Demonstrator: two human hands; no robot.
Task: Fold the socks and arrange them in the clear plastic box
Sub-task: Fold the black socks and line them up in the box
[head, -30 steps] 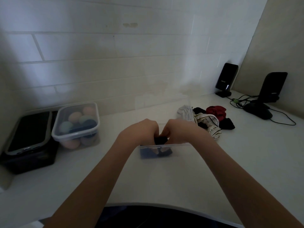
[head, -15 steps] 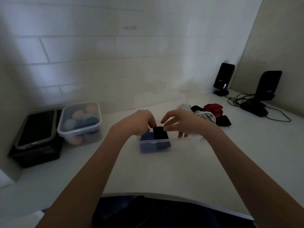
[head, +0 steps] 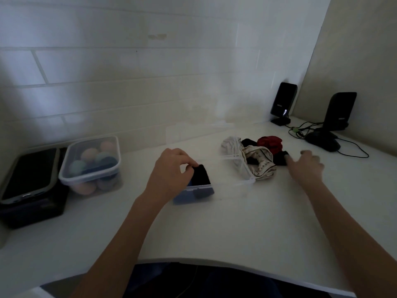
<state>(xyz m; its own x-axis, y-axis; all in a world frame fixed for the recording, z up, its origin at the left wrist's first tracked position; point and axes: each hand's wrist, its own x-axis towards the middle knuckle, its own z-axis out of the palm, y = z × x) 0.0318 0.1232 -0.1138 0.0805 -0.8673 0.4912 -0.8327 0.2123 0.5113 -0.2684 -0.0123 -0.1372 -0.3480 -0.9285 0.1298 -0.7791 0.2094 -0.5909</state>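
A clear plastic box [head: 240, 179] lies on the white counter in the middle. At its left end sit a folded blue sock [head: 182, 193] and an upright folded black sock [head: 200, 176]. My left hand [head: 169, 171] pinches the top of the black sock. Behind the box's right end lies a pile of loose socks [head: 257, 155]: white patterned, red and black. My right hand [head: 306, 166] hovers just right of the pile, blurred, fingers spread, beside a black sock [head: 281, 159].
A lidded clear container [head: 90, 164] with rolled coloured socks stands at the left, beside a dark box with a phone [head: 28, 175] on it. Two black speakers [head: 283, 102] and a mouse [head: 323, 141] with cables occupy the back right corner. The counter's front edge curves near me.
My right hand left the box and swung right to the sock pile. My left hand stayed on the black sock at the box's left end.
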